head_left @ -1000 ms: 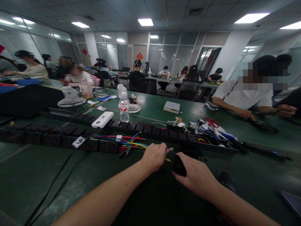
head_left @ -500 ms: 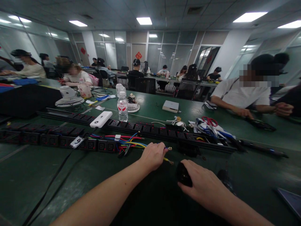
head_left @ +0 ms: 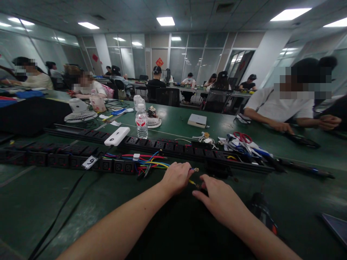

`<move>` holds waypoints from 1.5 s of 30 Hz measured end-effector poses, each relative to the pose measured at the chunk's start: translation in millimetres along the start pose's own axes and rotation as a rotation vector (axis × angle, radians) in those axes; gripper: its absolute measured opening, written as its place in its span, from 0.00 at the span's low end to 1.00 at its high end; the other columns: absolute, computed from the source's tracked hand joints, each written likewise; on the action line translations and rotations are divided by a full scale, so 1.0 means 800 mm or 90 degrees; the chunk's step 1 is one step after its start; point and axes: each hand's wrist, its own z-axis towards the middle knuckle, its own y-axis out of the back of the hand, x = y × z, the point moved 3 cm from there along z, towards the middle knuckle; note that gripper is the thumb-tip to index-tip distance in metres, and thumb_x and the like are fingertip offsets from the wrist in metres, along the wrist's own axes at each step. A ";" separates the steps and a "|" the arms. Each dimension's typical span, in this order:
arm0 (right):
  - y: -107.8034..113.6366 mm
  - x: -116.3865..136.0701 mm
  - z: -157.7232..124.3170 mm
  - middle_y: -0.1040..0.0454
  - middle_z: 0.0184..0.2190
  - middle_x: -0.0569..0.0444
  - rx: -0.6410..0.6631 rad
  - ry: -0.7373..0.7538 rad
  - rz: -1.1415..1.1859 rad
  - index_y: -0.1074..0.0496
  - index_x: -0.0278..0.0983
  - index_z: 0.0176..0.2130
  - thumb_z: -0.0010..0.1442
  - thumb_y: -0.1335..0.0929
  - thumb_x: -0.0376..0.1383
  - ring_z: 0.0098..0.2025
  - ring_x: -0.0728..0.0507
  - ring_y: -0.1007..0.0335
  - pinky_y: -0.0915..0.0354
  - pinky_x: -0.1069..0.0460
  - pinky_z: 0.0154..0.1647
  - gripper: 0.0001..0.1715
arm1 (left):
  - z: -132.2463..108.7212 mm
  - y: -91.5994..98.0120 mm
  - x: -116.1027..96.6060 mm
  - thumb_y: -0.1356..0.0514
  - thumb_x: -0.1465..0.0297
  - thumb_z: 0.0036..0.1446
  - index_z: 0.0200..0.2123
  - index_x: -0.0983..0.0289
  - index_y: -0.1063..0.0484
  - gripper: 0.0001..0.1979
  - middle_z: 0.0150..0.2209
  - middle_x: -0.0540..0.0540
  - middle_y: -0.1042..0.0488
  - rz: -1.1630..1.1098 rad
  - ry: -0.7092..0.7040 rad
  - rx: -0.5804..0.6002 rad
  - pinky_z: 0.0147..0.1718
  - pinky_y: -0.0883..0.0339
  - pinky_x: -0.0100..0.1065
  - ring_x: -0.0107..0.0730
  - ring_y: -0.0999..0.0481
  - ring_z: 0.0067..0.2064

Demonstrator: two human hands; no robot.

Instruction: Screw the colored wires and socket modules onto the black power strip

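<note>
My left hand [head_left: 175, 177] is closed round a bundle of coloured wires [head_left: 151, 164] that runs out of a black socket strip [head_left: 67, 160]. A blue wire with a ring terminal [head_left: 195, 169] sticks out past its fingers. My right hand [head_left: 217, 198] lies just to the right, thumb and forefinger pinched at the metal tip of a yellow wire [head_left: 195, 185]. The two hands almost touch. A dark tool with a red band [head_left: 262, 213] lies on the green table beside my right forearm.
A long black power strip [head_left: 168, 147] crosses the table behind the hands. A white numbered block [head_left: 117, 136], a water bottle [head_left: 141, 123], small fans [head_left: 78, 112], a white box [head_left: 197, 120] and red scissors [head_left: 242, 137] lie beyond. A person in white [head_left: 282, 108] works at right.
My right hand moved up and left to the yellow wire's tip; the black object it held no longer shows in it. My left hand stayed on the wires.
</note>
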 end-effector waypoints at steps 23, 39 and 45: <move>0.005 -0.005 0.016 0.27 0.31 0.55 -0.054 -0.029 -0.014 0.30 0.36 0.39 0.67 0.36 0.31 0.34 0.43 0.29 0.34 0.47 0.35 0.05 | 0.000 0.000 -0.001 0.54 0.65 0.68 0.37 0.63 0.37 0.11 0.32 0.52 0.26 0.012 -0.002 0.046 0.33 0.41 0.35 0.34 0.26 0.35; 0.003 -0.004 0.016 0.29 0.25 0.59 -0.095 0.019 0.125 0.30 0.36 0.31 0.61 0.31 0.34 0.30 0.46 0.31 0.38 0.50 0.33 0.07 | -0.001 0.002 -0.001 0.54 0.65 0.69 0.37 0.63 0.36 0.12 0.32 0.53 0.26 0.018 -0.016 0.040 0.33 0.42 0.35 0.34 0.26 0.34; 0.010 -0.021 0.020 0.29 0.27 0.58 -0.189 0.009 0.200 0.34 0.38 0.34 0.62 0.36 0.29 0.29 0.46 0.31 0.41 0.51 0.31 0.05 | -0.001 0.005 -0.002 0.55 0.64 0.69 0.37 0.63 0.36 0.12 0.31 0.52 0.26 0.015 -0.025 0.034 0.31 0.43 0.35 0.34 0.27 0.34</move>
